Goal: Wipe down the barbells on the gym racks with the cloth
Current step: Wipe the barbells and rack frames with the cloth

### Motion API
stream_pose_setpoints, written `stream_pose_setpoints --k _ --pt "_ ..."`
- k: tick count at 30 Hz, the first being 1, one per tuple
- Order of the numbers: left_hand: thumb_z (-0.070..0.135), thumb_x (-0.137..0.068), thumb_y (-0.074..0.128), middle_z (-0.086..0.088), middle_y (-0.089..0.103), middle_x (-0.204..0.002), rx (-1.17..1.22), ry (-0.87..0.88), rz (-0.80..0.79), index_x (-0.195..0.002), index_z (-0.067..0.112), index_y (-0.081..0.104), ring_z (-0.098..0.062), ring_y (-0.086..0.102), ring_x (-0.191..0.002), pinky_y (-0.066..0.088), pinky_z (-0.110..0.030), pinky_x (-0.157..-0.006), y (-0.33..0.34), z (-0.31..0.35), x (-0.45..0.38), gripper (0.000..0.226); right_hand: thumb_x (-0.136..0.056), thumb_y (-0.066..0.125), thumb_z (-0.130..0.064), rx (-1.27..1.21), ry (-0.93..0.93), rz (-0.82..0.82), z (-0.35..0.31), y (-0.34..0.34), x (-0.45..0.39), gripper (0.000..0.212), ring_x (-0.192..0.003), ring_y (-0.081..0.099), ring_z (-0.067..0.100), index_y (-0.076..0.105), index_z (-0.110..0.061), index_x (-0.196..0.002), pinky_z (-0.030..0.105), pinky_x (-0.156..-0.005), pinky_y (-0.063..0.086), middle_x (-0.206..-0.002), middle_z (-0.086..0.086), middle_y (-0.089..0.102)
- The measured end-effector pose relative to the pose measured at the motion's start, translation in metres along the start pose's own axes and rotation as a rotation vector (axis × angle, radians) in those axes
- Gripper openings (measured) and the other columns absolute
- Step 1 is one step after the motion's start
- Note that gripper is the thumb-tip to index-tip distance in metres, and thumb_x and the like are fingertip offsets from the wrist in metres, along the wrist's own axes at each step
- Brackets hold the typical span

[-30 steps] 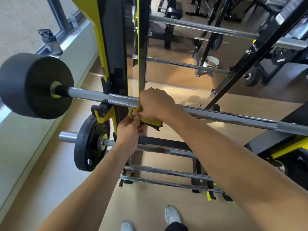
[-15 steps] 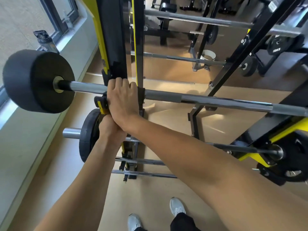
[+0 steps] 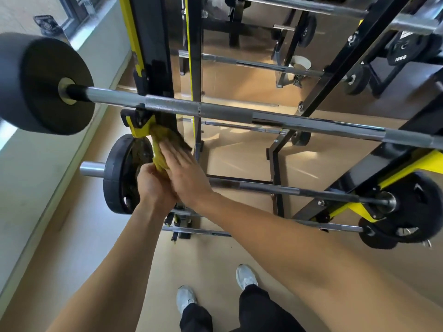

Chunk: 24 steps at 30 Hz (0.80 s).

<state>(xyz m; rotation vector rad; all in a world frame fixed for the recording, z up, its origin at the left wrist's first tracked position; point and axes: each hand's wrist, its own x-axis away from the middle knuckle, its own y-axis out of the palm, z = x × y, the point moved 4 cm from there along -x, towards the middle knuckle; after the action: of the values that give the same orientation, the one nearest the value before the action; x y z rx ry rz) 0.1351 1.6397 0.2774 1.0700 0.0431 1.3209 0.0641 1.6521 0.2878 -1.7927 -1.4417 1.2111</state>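
Gym floor and black-and-yellow racks fill the view. Both hands have come off the bar (image 3: 215, 113) and dropped below it: the left hand (image 3: 153, 188) now grips the bunched yellow cloth (image 3: 160, 149) while the right hand (image 3: 184, 173), fingers straight, lies flat against it. Likely refolding between wipes. Knurled and chrome, the bar rests on its hooks.

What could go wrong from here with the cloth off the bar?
1. The cloth hangs bunched from the left hand, the right hand flat against it; a loose grip could drop it.
2. It dangles beside the lower plate and yellow hook and might snag.
3. The top bar may be left partly unwiped.
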Motion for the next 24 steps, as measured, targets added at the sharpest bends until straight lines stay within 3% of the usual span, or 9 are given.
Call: stream_pose_setpoints --k 4,7,9,11,14,17,20,24 --pt "0.041 -0.098 0.039 -0.017 0.061 -0.134 -0.067 -0.056 0.039 -0.135 0.005 0.057 -0.030 0.059 -0.124 0.042 -0.042 -0.109 -0.040 -0.026 0.004 0.055 -0.101 0.050 -0.027 -0.268 0.154 -0.256 0.013 0.024 0.042 0.054 -0.147 0.021 0.021 0.035 -0.013 -0.150 0.040 -0.122 0.015 -0.155 0.006 0.037" --pt "0.038 -0.099 0.051 -0.018 0.064 -0.118 -0.319 -0.027 0.020 -0.127 0.001 0.057 -0.029 0.062 -0.112 0.054 -0.040 -0.091 -0.063 -0.040 0.009 0.047 -0.095 0.058 -0.034 -0.479 0.207 -0.342 0.023 0.029 0.065 0.054 -0.138 0.034 0.019 0.043 -0.014 -0.143 0.036 -0.115 0.028 -0.146 0.005 0.045" --pt "0.035 -0.092 0.063 -0.017 0.066 -0.120 -0.468 -0.019 0.033 -0.125 0.006 0.060 -0.034 0.063 -0.113 0.055 -0.047 -0.092 -0.076 -0.045 0.009 0.045 -0.096 0.056 -0.036 -0.730 0.423 -0.368 0.034 0.028 0.074 0.055 -0.128 0.040 0.013 0.041 -0.016 -0.145 0.030 -0.108 0.035 -0.140 0.002 0.046" --pt "0.040 -0.090 0.065 -0.015 0.065 -0.124 -0.501 -0.095 -0.001 -0.126 0.016 0.059 -0.034 0.062 -0.117 0.053 -0.048 -0.095 -0.083 -0.048 0.011 0.044 -0.095 0.056 -0.041 -1.003 0.739 -0.451 0.049 0.035 0.085 0.060 -0.124 0.046 0.018 0.037 -0.018 -0.146 0.036 -0.107 0.040 -0.134 0.005 0.049" --pt "0.040 -0.094 0.058 -0.013 0.064 -0.124 -0.587 -0.155 -0.094 -0.122 0.020 0.056 -0.032 0.062 -0.115 0.053 -0.044 -0.095 -0.082 -0.044 0.012 0.035 -0.089 0.067 -0.043 -1.192 1.053 -0.634 0.066 0.044 0.098 0.048 -0.108 0.063 0.030 0.058 -0.012 -0.124 0.045 -0.093 0.055 -0.117 0.015 0.064" --pt "0.034 -0.091 0.066 -0.012 0.068 -0.118 -0.641 -0.105 -0.022 -0.122 0.013 0.058 -0.030 0.064 -0.113 0.056 -0.037 -0.086 -0.084 -0.037 0.006 0.038 -0.084 0.076 -0.024 -1.005 0.927 -0.473 0.092 0.040 0.081 0.035 -0.098 0.066 0.023 0.066 -0.007 -0.113 0.040 -0.089 0.057 -0.108 0.011 0.070" --pt "0.032 -0.092 0.066 -0.009 0.069 -0.112 -0.710 -0.005 0.165 -0.118 0.012 0.060 -0.028 0.068 -0.105 0.058 -0.037 -0.080 -0.093 -0.031 -0.002 0.034 -0.080 0.080 -0.023 -0.740 0.722 -0.275 0.107 0.023 0.043 0.023 -0.088 0.065 0.019 0.065 -0.015 -0.097 0.038 -0.082 0.057 -0.092 0.002 0.068" --pt "0.036 -0.095 0.063 -0.013 0.068 -0.111 -0.616 0.014 0.374 -0.110 0.013 0.061 -0.031 0.069 -0.099 0.059 -0.042 -0.082 -0.107 -0.033 -0.013 0.027 -0.078 0.082 -0.029 -0.542 0.461 -0.172 0.103 0.023 -0.005 0.044 -0.097 0.061 0.014 0.063 -0.013 -0.114 0.037 -0.090 0.054 -0.108 0.001 0.066"
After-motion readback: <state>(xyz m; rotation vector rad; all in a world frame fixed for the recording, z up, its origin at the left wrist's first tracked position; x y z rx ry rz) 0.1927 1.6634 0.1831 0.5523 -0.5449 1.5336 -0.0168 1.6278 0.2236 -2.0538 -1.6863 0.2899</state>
